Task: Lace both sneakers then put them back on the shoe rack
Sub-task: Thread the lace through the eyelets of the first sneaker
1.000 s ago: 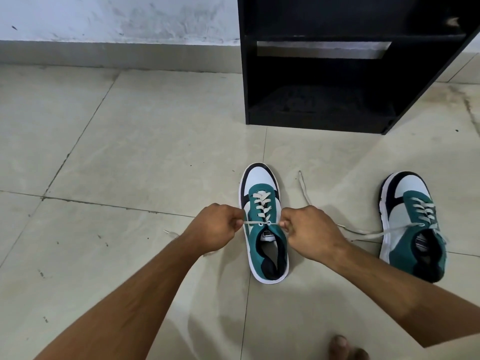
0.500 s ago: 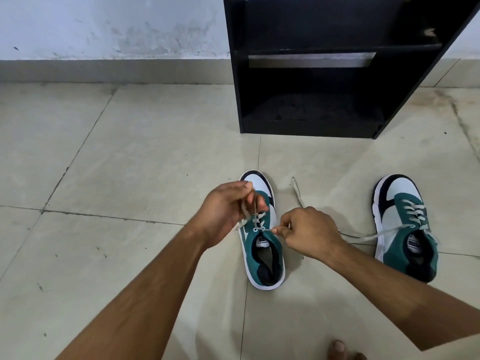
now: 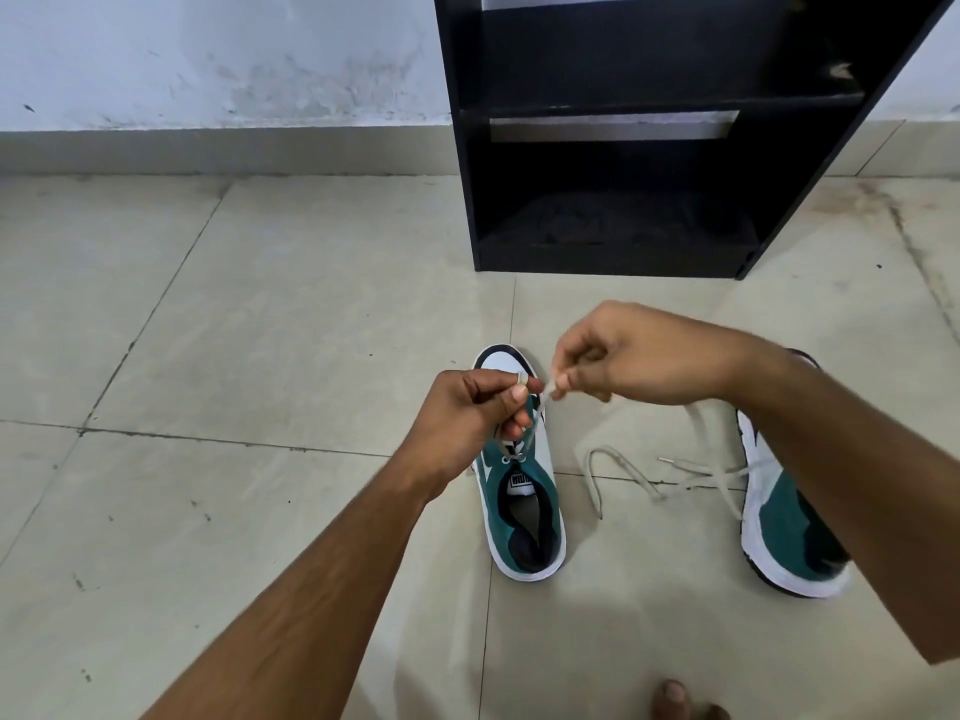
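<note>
A green and white sneaker (image 3: 524, 511) stands on the tiled floor, toe pointing at the shoe rack (image 3: 623, 148). Above its laces, my left hand (image 3: 478, 418) pinches one end of its white shoelace (image 3: 530, 439). My right hand (image 3: 634, 356) pinches the other end just beside it, over the toe. The second sneaker (image 3: 779, 522) stands to the right, partly hidden behind my right forearm. Its loose lace (image 3: 623, 470) trails over the floor between the two shoes.
The black rack stands against the white wall with its lower shelves bare. A grey skirting strip (image 3: 208, 150) runs along the wall. The toes of a bare foot (image 3: 680, 701) show at the bottom edge.
Both hands have risen from the sneaker's eyelets and come together over its toe, pulling the lace ends upward. The camera has tilted up, showing more of the rack.
</note>
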